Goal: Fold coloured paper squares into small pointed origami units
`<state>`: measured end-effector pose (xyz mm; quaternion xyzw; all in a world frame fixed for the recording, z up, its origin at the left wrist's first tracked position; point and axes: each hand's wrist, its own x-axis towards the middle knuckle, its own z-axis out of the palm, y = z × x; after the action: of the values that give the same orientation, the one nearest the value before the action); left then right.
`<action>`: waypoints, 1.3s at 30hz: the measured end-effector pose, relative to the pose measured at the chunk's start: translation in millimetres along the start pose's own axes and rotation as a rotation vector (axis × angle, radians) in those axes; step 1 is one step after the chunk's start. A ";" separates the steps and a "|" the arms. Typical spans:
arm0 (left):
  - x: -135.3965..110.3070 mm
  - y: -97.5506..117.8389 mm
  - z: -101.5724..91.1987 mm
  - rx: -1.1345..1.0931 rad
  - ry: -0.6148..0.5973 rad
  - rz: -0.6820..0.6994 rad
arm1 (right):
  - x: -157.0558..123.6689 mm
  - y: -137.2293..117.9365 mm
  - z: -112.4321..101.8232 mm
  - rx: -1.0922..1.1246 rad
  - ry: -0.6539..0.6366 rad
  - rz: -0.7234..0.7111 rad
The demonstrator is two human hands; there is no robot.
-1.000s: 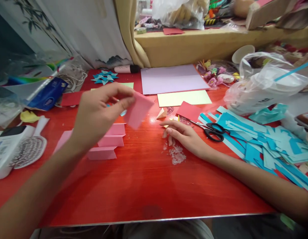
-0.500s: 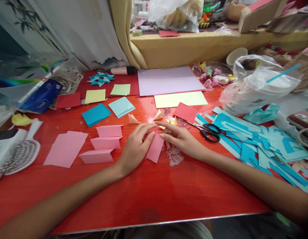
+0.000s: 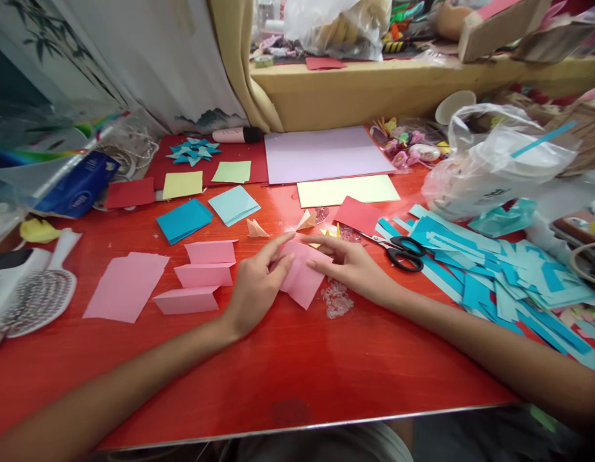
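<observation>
A small pink paper lies on the red table in the middle, partly folded. My left hand holds its left edge, thumb and fingers pinched on it. My right hand presses on its upper right corner with the fingers closed over the fold. To the left lie three folded pink papers in a row and a flat pink sheet stack.
Black scissors lie just right of my right hand, beside a heap of blue paper strips. Blue, yellow, green and red squares, a purple sheet, a clear plastic bag and a hairbrush ring the table.
My left hand came down from mid-air with the pink paper and set it on the table. My right hand moved onto it, and the paper is now being folded.
</observation>
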<state>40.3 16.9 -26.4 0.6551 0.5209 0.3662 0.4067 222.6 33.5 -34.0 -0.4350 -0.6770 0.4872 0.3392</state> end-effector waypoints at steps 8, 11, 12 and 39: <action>3.9 0.8 0.6 -0.065 0.120 0.025 | 2.1 2.6 -3.1 0.049 0.049 0.040; 3.5 1.5 0.7 0.004 0.124 0.059 | 1.6 0.6 -2.8 0.124 0.040 0.047; 2.9 1.8 0.8 0.022 0.123 0.069 | 1.2 -0.2 -2.5 0.129 0.028 0.052; 14.2 -16.6 -12.9 0.787 0.101 1.201 | 2.1 -0.9 -4.2 0.238 -0.003 0.152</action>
<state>25.0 34.8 -35.6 0.9088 0.1820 0.3417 -0.1558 225.3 36.8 -31.9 -0.4411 -0.5800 0.5888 0.3497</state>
